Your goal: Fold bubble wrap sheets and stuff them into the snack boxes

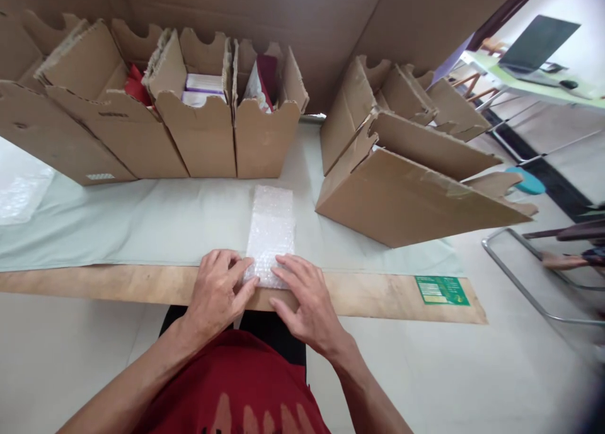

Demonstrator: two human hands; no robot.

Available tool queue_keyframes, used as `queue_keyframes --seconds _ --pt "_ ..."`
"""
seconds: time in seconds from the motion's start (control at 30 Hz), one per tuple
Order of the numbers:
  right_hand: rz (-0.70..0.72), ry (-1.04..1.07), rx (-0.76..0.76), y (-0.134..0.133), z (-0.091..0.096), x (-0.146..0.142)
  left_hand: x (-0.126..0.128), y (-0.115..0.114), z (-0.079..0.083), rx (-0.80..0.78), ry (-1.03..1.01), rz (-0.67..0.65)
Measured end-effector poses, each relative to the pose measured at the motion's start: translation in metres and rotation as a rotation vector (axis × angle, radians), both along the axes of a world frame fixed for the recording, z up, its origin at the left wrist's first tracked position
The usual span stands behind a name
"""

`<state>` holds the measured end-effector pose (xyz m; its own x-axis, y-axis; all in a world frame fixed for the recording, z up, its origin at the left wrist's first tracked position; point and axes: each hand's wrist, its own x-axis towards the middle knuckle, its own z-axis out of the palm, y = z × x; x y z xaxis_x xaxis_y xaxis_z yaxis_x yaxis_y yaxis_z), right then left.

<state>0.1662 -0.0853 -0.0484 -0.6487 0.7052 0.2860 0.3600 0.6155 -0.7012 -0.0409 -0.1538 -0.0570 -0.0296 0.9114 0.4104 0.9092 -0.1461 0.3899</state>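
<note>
A narrow piece of bubble wrap (270, 232) lies flat on the pale green cloth, its near end reaching the bare wood at the table's front. At its near left corner my left hand (220, 289) rests with thumb and forefinger on the edge, the fingers slightly apart. My right hand (305, 295) lies over the near right side, fingers spread and fingertips touching the plastic. Whether anything is inside the wrap, I cannot tell.
Cardboard bins (196, 138) line the back, holding a red item (137, 86), white-and-purple boxes (205, 89) and a dark red packet (265, 84). More cardboard bins (425, 194) stand right. Other bubble wrap (21, 182) lies far left. A laptop (536, 50) sits on another table.
</note>
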Motion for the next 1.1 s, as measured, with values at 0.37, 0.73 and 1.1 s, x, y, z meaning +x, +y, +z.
queue_keyframes --seconds 0.37,0.73,1.1 --pt "-0.071 0.062 -0.148 0.011 0.01 0.004 -0.011 -0.001 0.014 -0.139 -0.321 -0.077" --pt "-0.177 0.023 0.268 0.011 -0.007 -0.008 -0.001 0.015 -0.001 -0.133 -0.223 0.203" --pt "0.056 -0.074 -0.018 0.017 0.014 -0.015 -0.009 -0.001 0.015 -0.054 -0.29 -0.109"
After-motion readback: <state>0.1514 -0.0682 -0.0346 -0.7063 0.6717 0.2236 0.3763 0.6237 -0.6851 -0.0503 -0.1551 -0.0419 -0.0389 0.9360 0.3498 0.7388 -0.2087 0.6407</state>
